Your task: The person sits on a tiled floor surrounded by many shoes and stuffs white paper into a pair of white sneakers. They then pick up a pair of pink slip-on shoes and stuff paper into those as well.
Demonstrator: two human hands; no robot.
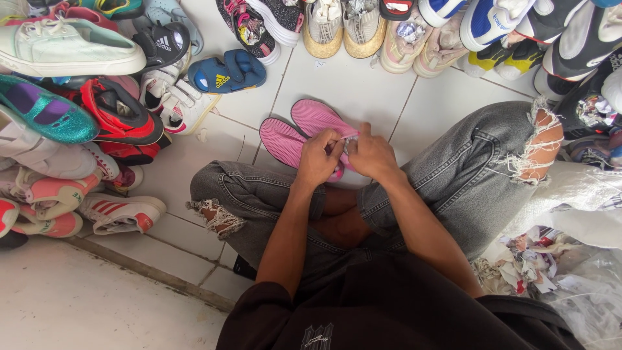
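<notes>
White tiled floor (350, 84), shoes piled all around; mid-frame, my left hand (319, 159) and right hand (370, 155) pinch the pink shoes (304, 129) together at their openings, fingers clamped tight.

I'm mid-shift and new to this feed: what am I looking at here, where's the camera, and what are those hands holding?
There is one picture, taken by a camera worn on a person's head, looking down. No machine: these are the person's own bare hands. They sit cross-legged in ripped grey jeans on a white tiled floor. The left hand and the right hand meet at the heel end of a pair of pink mesh shoes, pinching something small there; what exactly is hidden. Many other shoes lie around, including a blue sandal and a glittery teal shoe. Crumpled paper lies at the right.
</notes>
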